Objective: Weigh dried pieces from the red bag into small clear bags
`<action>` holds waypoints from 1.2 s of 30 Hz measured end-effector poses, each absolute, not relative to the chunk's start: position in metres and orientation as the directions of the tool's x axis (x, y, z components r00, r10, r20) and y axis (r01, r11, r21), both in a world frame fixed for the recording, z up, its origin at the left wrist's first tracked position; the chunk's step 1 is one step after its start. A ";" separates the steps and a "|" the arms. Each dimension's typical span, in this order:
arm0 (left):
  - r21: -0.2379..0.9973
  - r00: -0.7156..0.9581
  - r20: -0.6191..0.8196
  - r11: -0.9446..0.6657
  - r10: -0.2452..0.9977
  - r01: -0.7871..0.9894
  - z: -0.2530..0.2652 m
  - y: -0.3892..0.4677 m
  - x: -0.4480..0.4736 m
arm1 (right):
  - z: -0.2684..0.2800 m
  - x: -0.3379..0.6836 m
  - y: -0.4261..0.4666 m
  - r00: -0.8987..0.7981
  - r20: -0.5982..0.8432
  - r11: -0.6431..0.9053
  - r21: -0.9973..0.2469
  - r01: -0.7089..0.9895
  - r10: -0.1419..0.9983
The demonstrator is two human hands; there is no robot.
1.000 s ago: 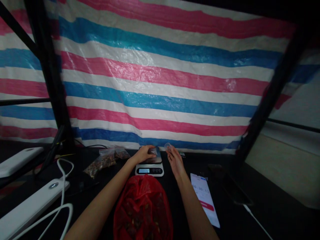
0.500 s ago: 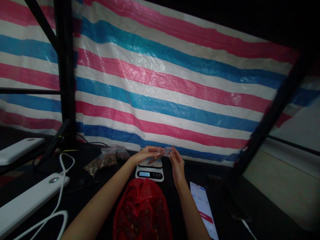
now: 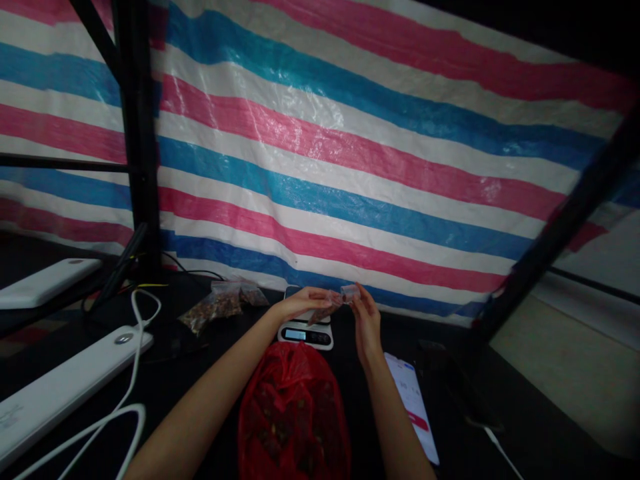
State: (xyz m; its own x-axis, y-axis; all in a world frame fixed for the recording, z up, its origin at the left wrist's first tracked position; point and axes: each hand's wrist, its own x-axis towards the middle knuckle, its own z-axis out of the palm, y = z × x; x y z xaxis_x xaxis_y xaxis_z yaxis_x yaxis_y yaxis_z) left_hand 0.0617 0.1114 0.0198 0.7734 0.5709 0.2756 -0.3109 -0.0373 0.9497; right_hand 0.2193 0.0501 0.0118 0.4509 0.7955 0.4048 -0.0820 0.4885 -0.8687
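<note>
Above the kitchen scale (image 3: 306, 335) my left hand (image 3: 304, 301) has its fingers closed on one side of a small clear plastic bag (image 3: 323, 313) with brownish bits in it. My right hand (image 3: 367, 320) pinches the clear upper part of the bag on the other side. Part of the scale's platform is hidden behind the left hand and the bag; its display is lit. Nearer to me, between my forearms, stands a red plastic bag (image 3: 295, 413) full of dark dried pieces.
Filled clear bags (image 3: 215, 307) lie left of the scale. A phone (image 3: 413, 407) with a lit screen lies by my right forearm. A white power strip (image 3: 75, 393) and its cable occupy the left. Behind is a striped plastic sheet (image 3: 340, 193), with dark metal posts either side.
The view has shifted, so the scene sits slightly higher and further right. Both hands keep hold of the small bag, its clear end now tilted up a little more.
</note>
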 end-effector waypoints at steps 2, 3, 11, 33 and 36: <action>0.950 0.768 0.274 -0.038 0.579 -0.311 0.019 0.112 0.062 | 0.013 0.217 0.049 0.466 0.405 0.502 -0.859 -0.101 0.787; 0.948 0.765 0.277 -0.037 0.581 -0.315 0.018 0.113 0.062 | 0.014 0.216 0.049 0.470 0.408 0.510 -0.853 -0.109 0.783; 0.956 0.763 0.259 -0.043 0.592 -0.291 0.013 0.116 0.063 | 0.018 0.207 0.046 0.359 0.483 0.517 -0.856 0.002 0.799; 0.906 0.744 0.299 0.067 0.598 -0.418 0.012 0.118 0.058 | 0.025 0.204 0.035 0.274 0.730 0.565 -0.667 0.486 0.626; 0.830 0.635 0.311 0.123 0.707 -0.545 0.013 0.124 0.054 | 0.019 0.209 0.040 0.416 0.623 0.520 -0.782 0.343 0.663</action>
